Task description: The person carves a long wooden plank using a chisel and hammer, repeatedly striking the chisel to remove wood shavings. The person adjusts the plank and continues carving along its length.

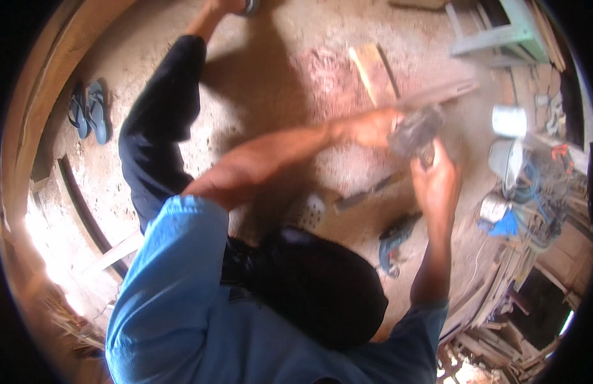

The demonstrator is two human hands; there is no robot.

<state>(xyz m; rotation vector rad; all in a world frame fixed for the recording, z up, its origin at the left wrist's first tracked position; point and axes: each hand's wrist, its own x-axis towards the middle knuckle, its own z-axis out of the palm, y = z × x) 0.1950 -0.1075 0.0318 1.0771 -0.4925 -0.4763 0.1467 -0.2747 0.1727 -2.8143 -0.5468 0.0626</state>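
Observation:
My left hand [376, 127] reaches out from the left with its fingers closed against a dark, blocky grey-brown object [417, 131]. Motion blurs this object, and I cannot make out its kind. From below, my right hand [435, 176] grips its lower side near a small brown part, thumb upward. Just beyond my hands, a long reddish-brown strip [443, 95] points to the upper right. Whether it is joined to the blocky object or held by my left fingers is hidden. A pale wooden board [373, 73] lies on the ground behind it.
On the ground below my hands are a dark flat bar [367, 193] and a blue-grey power tool [391, 246]. White buckets [509, 121], tangled items and scrap wood crowd the right. A green stool-like frame [501, 38] stands far right; flip-flops [97, 112] lie left.

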